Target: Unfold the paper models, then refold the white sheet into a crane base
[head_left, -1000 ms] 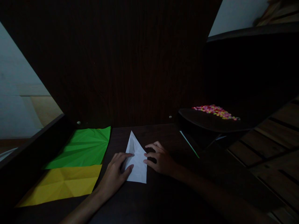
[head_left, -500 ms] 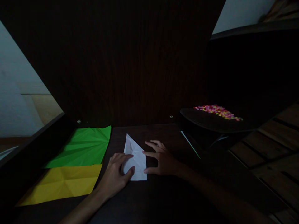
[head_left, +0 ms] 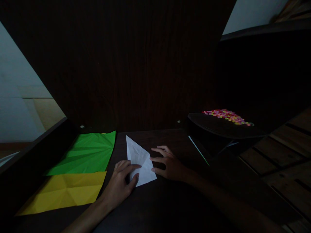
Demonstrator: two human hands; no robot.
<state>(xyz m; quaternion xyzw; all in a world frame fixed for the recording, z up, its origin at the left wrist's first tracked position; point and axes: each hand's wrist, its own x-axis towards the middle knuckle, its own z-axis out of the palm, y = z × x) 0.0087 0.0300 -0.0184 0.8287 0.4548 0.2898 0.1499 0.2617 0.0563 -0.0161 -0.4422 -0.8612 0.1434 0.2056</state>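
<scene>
A folded white paper (head_left: 142, 161) lies on the dark surface in front of me, its long point aimed up and to the left. Creases run across its face. My left hand (head_left: 122, 181) rests over its left edge, index finger and thumb spread apart on top of the paper. On the opposite side, my right hand (head_left: 168, 165) is open, with its fingertips touching or nearly touching the right edge. The paper's left edge is partly hidden by my left hand.
Left of the white paper lie a creased green sheet (head_left: 85, 152) and a creased yellow sheet (head_left: 65, 191). A small shelf (head_left: 209, 123) at right bears a pile of small colourful pieces (head_left: 227, 116). Below it is a thin pale strip (head_left: 198, 150). A dark upright panel (head_left: 145, 71) stands behind.
The white paper has turned counterclockwise, its point swinging left and its lower right corner rising. Both hands have shifted only slightly and stay at its sides.
</scene>
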